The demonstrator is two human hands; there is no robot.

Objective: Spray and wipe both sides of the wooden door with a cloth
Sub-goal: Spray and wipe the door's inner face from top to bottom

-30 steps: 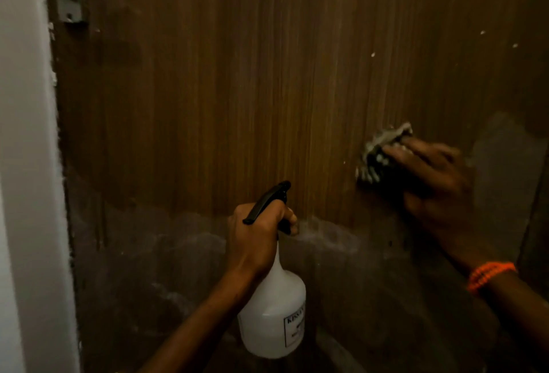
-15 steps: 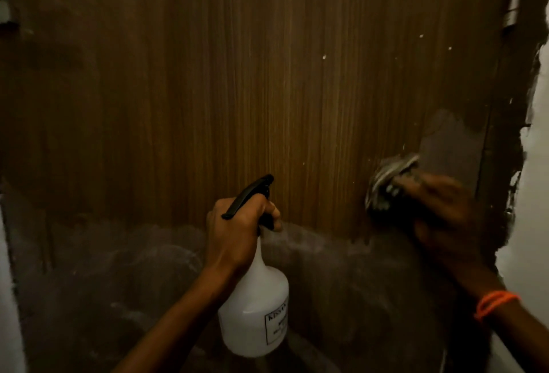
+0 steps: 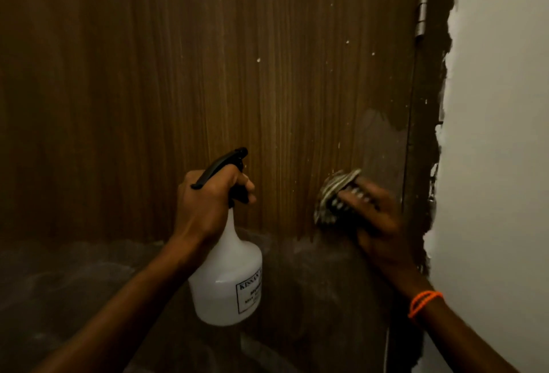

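Brown wood-grain door (image 3: 208,75): wiping step underway, lower part dull and hazy. Left hand (image 3: 208,206) grips white plastic spray bottle (image 3: 227,280) at black trigger. Right hand (image 3: 371,218) presses striped cloth (image 3: 332,194) near door's right hinge edge. Next: probably wipe down into haze.

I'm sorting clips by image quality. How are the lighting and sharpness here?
Head view: dim, warm light; the wooden door darkens leftward. The right hand and cloth are motion-blurred; the spray bottle looks sharper, its label only partly readable. The wall is brightest.
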